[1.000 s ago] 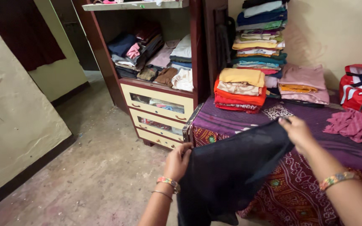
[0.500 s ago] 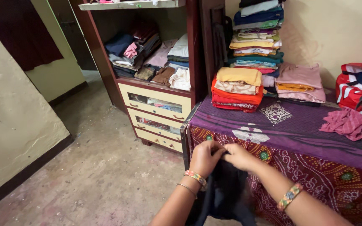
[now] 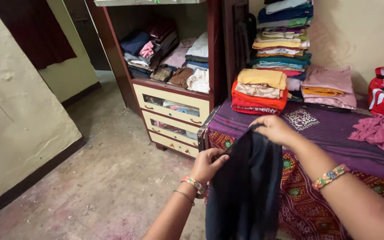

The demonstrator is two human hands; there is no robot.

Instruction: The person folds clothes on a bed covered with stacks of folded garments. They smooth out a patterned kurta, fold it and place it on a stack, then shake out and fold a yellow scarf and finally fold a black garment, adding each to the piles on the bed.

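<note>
**Dark cloth held up at the bed's edge**

Both hands grip a dark garment (image 3: 245,186) that hangs in front of the purple bedspread (image 3: 334,133). The right hand (image 3: 275,129) pinches its top edge, fingers closed over the fabric; the left hand (image 3: 206,164) clasps the lower side edge, fingertips tucked behind the cloth and hidden. The garment's bottom is cut off by the frame, so its shape stays unclear. Folded clothes (image 3: 259,91) are stacked beyond it, beside a wooden cupboard (image 3: 174,102).

Purple-clothed bed (image 3: 334,138) under folded clothes (image 3: 259,91)
</note>
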